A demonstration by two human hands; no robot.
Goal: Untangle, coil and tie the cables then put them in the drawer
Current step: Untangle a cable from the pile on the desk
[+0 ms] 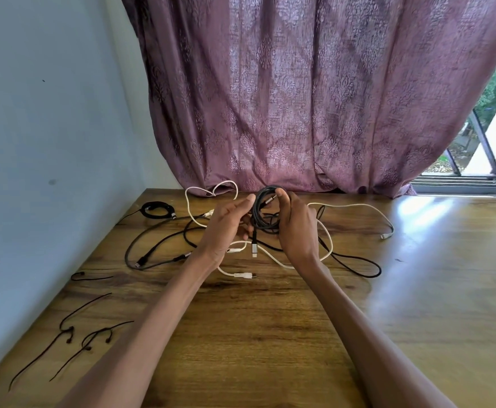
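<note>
My right hand (296,228) grips a coiled black cable (263,210) held upright above the wooden table (270,334). A silver plug (254,249) hangs from the coil. My left hand (226,228) is at the coil's left side, its fingers curled near the hanging end; whether they pinch the cable is hidden. Beneath the hands lies a tangle of loose black cables (158,248) and white cables (358,206). Another black cable (157,209) lies coiled at the table's far left. No drawer is in view.
Several black cable ties (73,334) lie on the table's near left by the pale wall (49,142). A purple curtain (299,98) hangs behind the table. A window (494,136) is at the right.
</note>
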